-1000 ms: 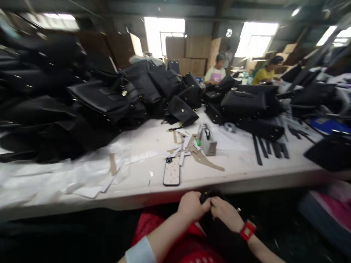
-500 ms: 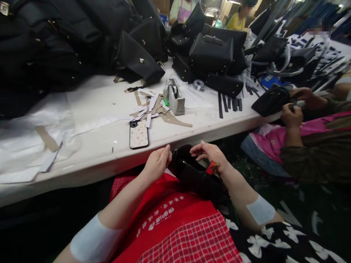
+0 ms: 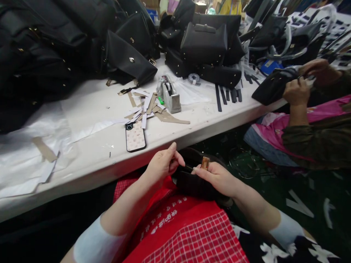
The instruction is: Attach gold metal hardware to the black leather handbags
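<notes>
A black handbag [image 3: 196, 184] rests on my lap, below the table edge, with its opening towards the table. My right hand [image 3: 218, 177] is closed on the bag's rim, thumb on top. A gold-coloured metal piece [image 3: 205, 163] sticks up by its fingers. Over the opening's left side, my left hand [image 3: 164, 163] is closed, its fingertips pinched at a thin dark part that I cannot make out. The bag's inside is mostly dark and hidden.
On the white table [image 3: 90, 146] lie a phone [image 3: 135, 138], a tape dispenser [image 3: 170, 95], card strips [image 3: 146, 107] and black strips [image 3: 218, 98]. Black bags [image 3: 204, 44] pile up behind. At right, a co-worker's hands [image 3: 297, 91] hold another black bag [image 3: 274, 87].
My right hand has lowered from above the opening and closed on the bag's rim. My left hand has shifted right, its fingertips now over the opening. The view has tilted slightly down.
</notes>
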### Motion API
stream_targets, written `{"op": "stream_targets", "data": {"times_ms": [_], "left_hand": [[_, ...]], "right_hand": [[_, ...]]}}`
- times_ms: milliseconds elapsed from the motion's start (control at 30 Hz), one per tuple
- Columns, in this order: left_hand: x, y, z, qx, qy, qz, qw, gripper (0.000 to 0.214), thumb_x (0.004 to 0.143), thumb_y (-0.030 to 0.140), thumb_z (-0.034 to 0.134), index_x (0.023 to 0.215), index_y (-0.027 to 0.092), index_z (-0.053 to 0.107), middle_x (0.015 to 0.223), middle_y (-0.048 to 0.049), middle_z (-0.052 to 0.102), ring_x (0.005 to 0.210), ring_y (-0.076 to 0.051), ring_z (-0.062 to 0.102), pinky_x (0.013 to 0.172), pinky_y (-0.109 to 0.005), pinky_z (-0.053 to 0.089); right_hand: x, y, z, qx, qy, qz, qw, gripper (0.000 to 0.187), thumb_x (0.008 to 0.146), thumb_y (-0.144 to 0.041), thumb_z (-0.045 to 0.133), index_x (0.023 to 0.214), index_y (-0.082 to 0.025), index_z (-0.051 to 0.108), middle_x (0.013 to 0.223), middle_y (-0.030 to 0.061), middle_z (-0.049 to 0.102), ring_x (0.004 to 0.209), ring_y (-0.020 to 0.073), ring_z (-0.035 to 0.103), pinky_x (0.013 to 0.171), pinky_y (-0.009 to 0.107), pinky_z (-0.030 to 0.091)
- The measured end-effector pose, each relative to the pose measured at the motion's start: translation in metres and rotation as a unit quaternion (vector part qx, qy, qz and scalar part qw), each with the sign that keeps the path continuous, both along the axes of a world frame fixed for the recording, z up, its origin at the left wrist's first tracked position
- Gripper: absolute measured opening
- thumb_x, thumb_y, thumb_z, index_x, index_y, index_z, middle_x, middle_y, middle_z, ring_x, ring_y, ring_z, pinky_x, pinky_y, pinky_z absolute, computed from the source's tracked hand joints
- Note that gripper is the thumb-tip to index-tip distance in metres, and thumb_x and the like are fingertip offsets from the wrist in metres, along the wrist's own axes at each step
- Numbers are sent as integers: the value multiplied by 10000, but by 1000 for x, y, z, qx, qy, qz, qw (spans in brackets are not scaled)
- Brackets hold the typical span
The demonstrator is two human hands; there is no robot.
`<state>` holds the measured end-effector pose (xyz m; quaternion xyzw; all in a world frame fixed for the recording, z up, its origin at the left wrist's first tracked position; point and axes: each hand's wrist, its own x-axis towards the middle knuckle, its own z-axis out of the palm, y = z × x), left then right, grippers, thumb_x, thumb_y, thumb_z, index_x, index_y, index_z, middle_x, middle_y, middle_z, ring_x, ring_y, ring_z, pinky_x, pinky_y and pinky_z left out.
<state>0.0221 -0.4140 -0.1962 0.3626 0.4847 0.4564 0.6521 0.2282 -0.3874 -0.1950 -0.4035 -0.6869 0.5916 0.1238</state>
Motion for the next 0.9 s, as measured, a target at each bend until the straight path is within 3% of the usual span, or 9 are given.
{"op": "stream_targets", "data": {"times_ms": [67,167,233,367,467,633,733,900], "left_hand": [[1,0,-1,-21,0,4,1000,559,870,598,466,643,122,651,413,65,318,383,-46,224,417,-213,153],[0,-3,0,-4,18,-23,1000,396,827,503,602,908,134,721,504,54,450,433,-45,307,445,-194,223],[-1,-5,1,29,66,-33,997,363,838,437,602,1031,153,716,556,39,508,485,-63,386,485,-194,307],[-5,-3,2,96,202,-26,974,267,782,334,658,949,145,744,748,-40,672,633,-118,546,591,-228,437],[-6,2,2,101,256,-29,961,213,722,278,707,876,134,739,680,-20,648,554,-93,503,515,-204,397],[-11,11,7,95,246,-40,964,159,724,272,706,790,129,690,534,48,508,472,-56,410,436,-166,321],[-17,16,11,85,248,-71,962,170,739,297,703,760,132,666,537,47,527,459,-48,415,424,-156,314],[-23,21,19,74,284,-113,949,207,771,317,682,679,136,640,551,21,580,480,-70,469,437,-171,341]], "right_hand": [[-4,3,-4,-63,27,28,997,511,916,-576,462,855,-115,673,771,36,624,699,148,543,657,257,423],[-11,8,-6,-99,57,80,990,498,904,-582,482,864,-117,657,780,24,609,709,139,521,677,257,417],[-17,12,-5,-96,63,109,987,456,910,-551,489,865,-127,651,795,18,606,719,136,513,691,257,414],[-27,18,-5,-77,30,141,987,411,926,-489,475,824,-129,644,779,21,608,712,147,525,676,263,421],[-31,21,-6,-40,-8,159,986,372,940,-443,454,845,-138,645,800,23,627,730,159,555,703,272,425],[-39,24,1,39,-96,155,982,392,951,-444,418,806,-159,645,761,38,650,687,175,582,639,267,398],[-43,25,5,84,-129,152,976,390,947,-435,430,763,-168,647,719,42,650,643,172,571,593,261,372],[-45,27,5,97,-137,152,974,371,939,-415,459,747,-161,649,698,45,660,611,163,563,558,255,351]]}}
